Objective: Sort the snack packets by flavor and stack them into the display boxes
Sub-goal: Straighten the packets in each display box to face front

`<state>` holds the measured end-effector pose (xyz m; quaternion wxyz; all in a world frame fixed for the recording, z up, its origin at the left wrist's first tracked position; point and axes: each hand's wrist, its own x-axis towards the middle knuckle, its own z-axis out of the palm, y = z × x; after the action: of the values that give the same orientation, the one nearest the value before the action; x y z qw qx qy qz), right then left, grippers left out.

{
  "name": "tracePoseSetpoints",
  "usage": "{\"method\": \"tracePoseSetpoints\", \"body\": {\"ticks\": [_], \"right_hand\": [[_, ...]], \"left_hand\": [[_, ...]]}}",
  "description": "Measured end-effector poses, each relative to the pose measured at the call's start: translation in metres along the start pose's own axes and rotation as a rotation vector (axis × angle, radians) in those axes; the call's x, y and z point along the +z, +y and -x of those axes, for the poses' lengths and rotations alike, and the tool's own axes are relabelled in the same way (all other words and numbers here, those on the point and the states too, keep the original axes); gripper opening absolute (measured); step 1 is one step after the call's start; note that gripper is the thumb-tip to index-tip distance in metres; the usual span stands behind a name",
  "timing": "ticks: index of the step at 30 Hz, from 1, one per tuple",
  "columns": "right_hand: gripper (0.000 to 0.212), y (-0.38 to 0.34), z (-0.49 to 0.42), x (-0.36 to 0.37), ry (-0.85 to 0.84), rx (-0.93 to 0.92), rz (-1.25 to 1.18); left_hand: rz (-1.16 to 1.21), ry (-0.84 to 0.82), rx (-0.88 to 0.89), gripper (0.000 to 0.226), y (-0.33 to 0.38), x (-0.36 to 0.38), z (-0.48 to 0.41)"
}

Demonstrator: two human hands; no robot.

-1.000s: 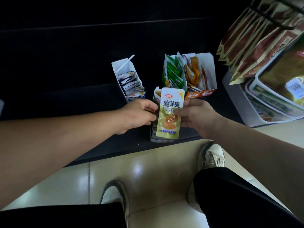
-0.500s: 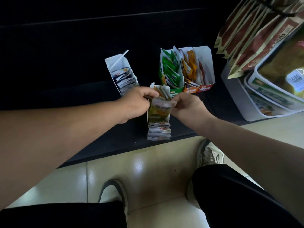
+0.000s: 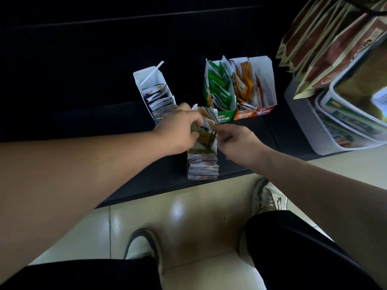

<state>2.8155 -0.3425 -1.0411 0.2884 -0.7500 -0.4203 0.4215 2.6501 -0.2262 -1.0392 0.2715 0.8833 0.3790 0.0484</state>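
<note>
Above the front box (image 3: 202, 168), the packet (image 3: 206, 137) lies lengthwise; fingers of left hand (image 3: 182, 130) and right hand (image 3: 236, 141) both pinch it.

Head view, downward, close over shelf (image 3: 146, 181)

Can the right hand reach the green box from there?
Probably yes. The green box stands just beyond the right hand, with nothing between them, though that hand is busy at a yellow packet.
</note>
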Motion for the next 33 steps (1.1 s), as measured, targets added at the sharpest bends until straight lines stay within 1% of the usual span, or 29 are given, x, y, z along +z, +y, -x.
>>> {"method": "tracePoseSetpoints", "body": {"ticks": [1, 2, 5, 6, 7, 10, 12, 15, 19, 21, 24, 25, 27, 28, 29, 31, 33], "right_hand": [[0.045, -0.001, 0.000, -0.001, 0.002, 0.000, -0.010], [0.043, 0.000, -0.001, -0.001, 0.004, -0.003, -0.013], [0.037, 0.001, -0.002, -0.001, 0.043, -0.013, -0.006], [0.036, 0.002, -0.003, -0.001, 0.056, -0.011, -0.011], [0.035, 0.002, -0.003, 0.000, 0.063, -0.012, -0.016], [0.031, 0.002, -0.002, 0.000, 0.075, -0.021, -0.010], [0.031, 0.002, -0.001, -0.002, 0.080, -0.024, -0.014], [0.032, 0.002, -0.002, -0.004, 0.084, -0.013, 0.003], [0.034, -0.001, 0.000, -0.006, 0.054, -0.003, -0.029], [0.036, -0.003, 0.003, -0.006, 0.026, -0.005, -0.039], [0.047, -0.003, 0.001, -0.007, 0.035, 0.027, -0.034], [0.049, -0.003, -0.001, -0.007, 0.042, 0.031, -0.029], [0.049, -0.003, -0.004, -0.005, 0.052, 0.037, -0.020], [0.047, -0.003, -0.005, -0.004, 0.054, 0.039, -0.015], [0.044, -0.004, -0.006, -0.003, 0.055, 0.040, -0.011], [0.041, -0.003, -0.008, -0.002, 0.066, 0.040, -0.012], [0.040, -0.004, -0.009, -0.002, 0.087, 0.046, -0.037]], "left_hand": [[-0.044, -0.002, -0.002, 0.030, 0.000, 0.000, 0.000], [-0.073, 0.006, -0.008, 0.034, 0.000, 0.000, 0.000], [-0.108, 0.035, -0.002, 0.058, 0.000, -0.001, -0.002], [-0.106, 0.035, 0.000, 0.059, 0.000, -0.001, -0.002], [-0.107, 0.045, 0.008, 0.055, 0.000, -0.002, -0.003], [-0.129, 0.110, 0.060, 0.024, -0.004, -0.004, -0.002], [-0.107, 0.090, 0.072, 0.012, -0.005, -0.003, 0.001], [-0.034, -0.023, 0.042, 0.012, -0.007, 0.001, 0.006], [0.035, -0.073, 0.088, 0.006, -0.005, 0.000, 0.013], [0.132, -0.091, 0.084, 0.007, 0.000, -0.003, 0.014], [0.267, -0.172, 0.067, 0.013, 0.010, -0.007, 0.016], [0.272, -0.206, 0.048, 0.019, 0.011, -0.007, 0.016], [0.255, -0.236, -0.043, 0.037, 0.009, -0.005, 0.014], [0.256, -0.226, -0.100, 0.039, 0.007, -0.005, 0.013], [0.262, -0.184, -0.141, 0.031, 0.004, -0.005, 0.011], [0.221, -0.030, -0.168, 0.007, -0.003, -0.006, 0.007], [0.136, 0.074, -0.144, 0.024, -0.007, -0.006, 0.004]]}}
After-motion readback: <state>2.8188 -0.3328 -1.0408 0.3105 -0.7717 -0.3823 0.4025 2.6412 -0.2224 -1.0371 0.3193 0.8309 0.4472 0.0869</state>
